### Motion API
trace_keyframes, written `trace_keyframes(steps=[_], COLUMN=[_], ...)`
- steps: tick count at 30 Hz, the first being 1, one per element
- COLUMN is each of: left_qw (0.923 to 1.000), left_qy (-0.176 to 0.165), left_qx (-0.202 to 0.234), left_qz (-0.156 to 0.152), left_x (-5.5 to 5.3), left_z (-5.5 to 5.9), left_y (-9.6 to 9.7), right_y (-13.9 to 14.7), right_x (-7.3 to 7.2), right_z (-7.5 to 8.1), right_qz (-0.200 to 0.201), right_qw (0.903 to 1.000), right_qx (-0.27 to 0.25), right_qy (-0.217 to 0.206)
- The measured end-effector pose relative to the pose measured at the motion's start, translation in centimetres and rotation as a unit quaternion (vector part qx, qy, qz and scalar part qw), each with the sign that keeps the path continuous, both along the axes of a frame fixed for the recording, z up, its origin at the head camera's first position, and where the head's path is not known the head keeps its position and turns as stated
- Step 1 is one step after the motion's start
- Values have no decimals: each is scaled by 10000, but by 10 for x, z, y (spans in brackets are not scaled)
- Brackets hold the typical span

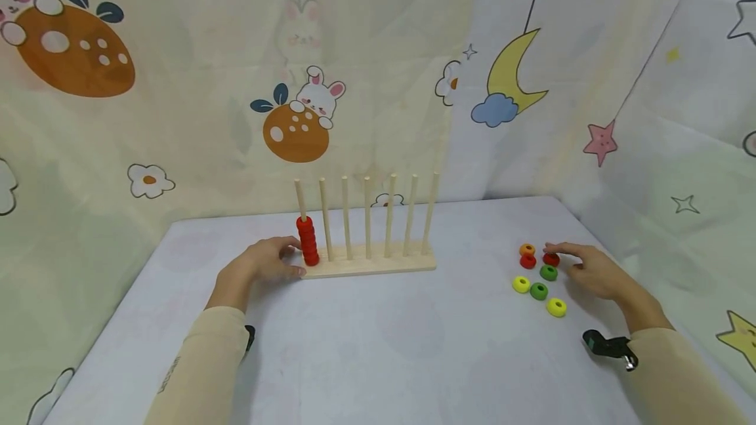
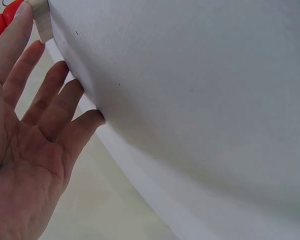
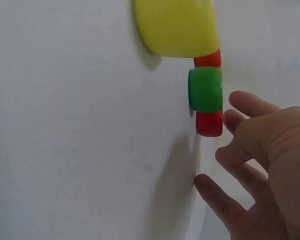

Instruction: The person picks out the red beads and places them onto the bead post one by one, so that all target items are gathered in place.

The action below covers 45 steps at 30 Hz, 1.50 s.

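Note:
A wooden peg rack stands on the table, with several upright pegs on its base. Stacked red beads sit on its leftmost peg. My left hand grips the left end of the base between thumb and index finger; in the left wrist view, the other fingers spread loosely below the base corner. Over at the right, my right hand reaches over a loose red bead, index finger extended at it. In the right wrist view that hand's fingers are beside the red bead; contact cannot be told.
Near the right hand lie an orange bead, another red bead, green beads and yellow beads. A white cloth covers the table. A patterned curtain hangs behind it.

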<state>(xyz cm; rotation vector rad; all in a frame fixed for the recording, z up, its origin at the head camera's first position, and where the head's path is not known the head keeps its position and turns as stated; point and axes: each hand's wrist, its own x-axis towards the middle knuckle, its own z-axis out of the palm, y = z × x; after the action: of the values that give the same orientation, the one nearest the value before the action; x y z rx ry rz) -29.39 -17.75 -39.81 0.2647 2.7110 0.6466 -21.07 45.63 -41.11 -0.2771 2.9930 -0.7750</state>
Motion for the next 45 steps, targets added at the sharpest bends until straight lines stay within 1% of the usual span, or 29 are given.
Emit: trace_keyframes(steps=[3, 5, 12, 14, 17, 20, 25, 30, 32, 36, 41, 45], left_qw=[10000, 10000, 9999, 9999, 9999, 9999, 10000, 10000, 10000, 10000, 10000, 10000], left_qy=[-9, -10, 72, 69, 7, -7, 26, 8, -26, -64, -16, 13], left_qx=[-12, -21, 24, 54, 77, 49, 26, 32, 26, -1, 17, -5], left_qz=[-9, -30, -110, -77, 82, 112, 61, 38, 12, 55, 52, -9], left_x=[2, 3, 4, 4, 5, 6, 4, 1, 0, 0, 1, 2], left_z=[-1, -2, -3, -3, -4, -4, -5, -2, -1, -1, 0, 1], left_y=[-4, -6, -5, -3, -3, -3, -3, -1, 0, -1, -1, 0], right_y=[-2, -3, 0, 1, 1, 1, 1, -1, -3, -8, -16, -20], right_x=[1, 2, 7, 6, 4, 3, 5, 6, 6, 5, 6, 9], right_z=[-4, -6, -8, -8, -7, -8, -10, -6, -3, 3, 8, 10], right_qz=[-57, -117, -202, -272, -394, -488, -721, -920, -946, -942, -926, -938], right_qw=[9999, 9998, 9997, 9994, 9988, 9981, 9960, 9927, 9917, 9900, 9873, 9863], right_qx=[130, 127, 155, 211, 274, 362, 399, 270, 237, 252, 211, 186], right_qy=[-91, -113, 11, 13, 9, 45, 347, 730, 842, 1016, 1271, 1348])
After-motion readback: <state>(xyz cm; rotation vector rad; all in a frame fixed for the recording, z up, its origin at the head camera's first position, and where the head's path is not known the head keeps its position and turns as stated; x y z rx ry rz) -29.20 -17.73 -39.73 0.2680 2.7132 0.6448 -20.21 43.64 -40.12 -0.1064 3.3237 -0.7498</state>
